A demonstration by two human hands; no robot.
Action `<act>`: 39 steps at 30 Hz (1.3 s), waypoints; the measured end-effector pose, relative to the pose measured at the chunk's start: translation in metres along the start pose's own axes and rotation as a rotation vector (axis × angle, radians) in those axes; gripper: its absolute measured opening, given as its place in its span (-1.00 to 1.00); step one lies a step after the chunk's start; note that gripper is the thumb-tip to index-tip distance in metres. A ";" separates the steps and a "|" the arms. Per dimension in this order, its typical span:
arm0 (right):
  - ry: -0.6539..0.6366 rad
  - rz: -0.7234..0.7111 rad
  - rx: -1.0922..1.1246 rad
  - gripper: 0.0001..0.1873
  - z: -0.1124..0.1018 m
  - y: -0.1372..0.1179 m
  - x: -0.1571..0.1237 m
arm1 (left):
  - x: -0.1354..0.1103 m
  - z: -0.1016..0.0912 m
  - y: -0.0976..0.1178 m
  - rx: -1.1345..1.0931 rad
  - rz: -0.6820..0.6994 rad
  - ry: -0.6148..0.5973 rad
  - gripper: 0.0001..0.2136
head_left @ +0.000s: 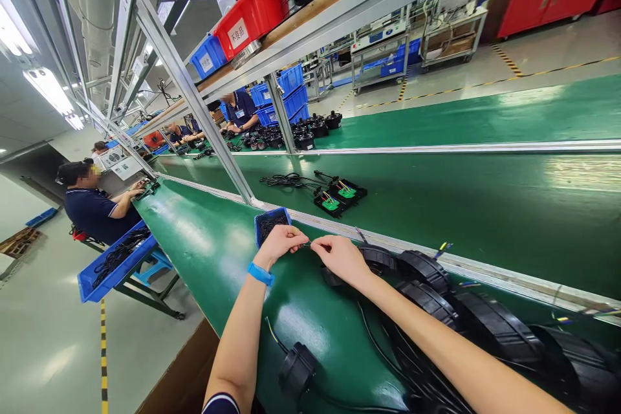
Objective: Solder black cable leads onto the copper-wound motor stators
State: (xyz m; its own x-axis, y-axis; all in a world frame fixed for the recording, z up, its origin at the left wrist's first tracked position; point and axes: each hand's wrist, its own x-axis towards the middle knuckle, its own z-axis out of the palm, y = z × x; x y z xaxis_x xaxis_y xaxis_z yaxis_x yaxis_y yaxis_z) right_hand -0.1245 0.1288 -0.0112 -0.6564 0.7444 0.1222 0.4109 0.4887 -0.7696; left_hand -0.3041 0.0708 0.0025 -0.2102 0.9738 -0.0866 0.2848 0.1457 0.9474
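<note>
My left hand (280, 243), with a blue band on its wrist, pinches thumb and finger together above the green bench (218, 259). Facing it, my right hand (340, 259) is closed in a similar pinch. A tiny dark piece shows between the fingertips, too small to name. Just behind my left hand stands a small blue bin (259, 233) holding thin black pieces. Several round black housings (427, 301) with cables and coloured wire ends lie beside and under my right forearm. Nearer me sits one black housing (297, 369) with a wire sticking out.
Two black units with green circuit boards (347, 191) lie on the belt (460, 207) beyond the rail. A slanted metal post (194, 97) carries the shelf (310, 32). To the left, a seated co-worker (99, 204) works near a blue tray of cables (90, 288).
</note>
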 end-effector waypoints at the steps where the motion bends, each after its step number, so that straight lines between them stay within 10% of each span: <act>1: -0.002 0.005 0.004 -0.71 0.000 0.000 0.000 | 0.000 -0.001 0.001 -0.005 0.004 0.001 -0.61; 13: -0.014 0.052 0.025 -0.69 0.002 0.000 0.001 | 0.006 -0.031 -0.016 0.309 0.186 0.693 -0.84; 24: -0.042 0.014 0.026 -0.69 0.001 0.001 0.001 | 0.002 0.024 0.004 -0.146 0.209 0.419 -0.64; 39: -0.037 0.008 0.022 -0.70 0.002 0.002 0.002 | 0.003 0.027 0.002 -0.153 0.226 0.433 -0.67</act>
State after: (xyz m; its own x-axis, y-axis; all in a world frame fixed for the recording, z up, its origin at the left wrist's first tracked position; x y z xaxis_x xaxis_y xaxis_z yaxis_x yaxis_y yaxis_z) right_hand -0.1265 0.1308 -0.0142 -0.6762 0.7308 0.0927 0.4026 0.4719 -0.7844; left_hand -0.2793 0.0783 -0.0045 -0.5370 0.8115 0.2301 0.2342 -0.1187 0.9649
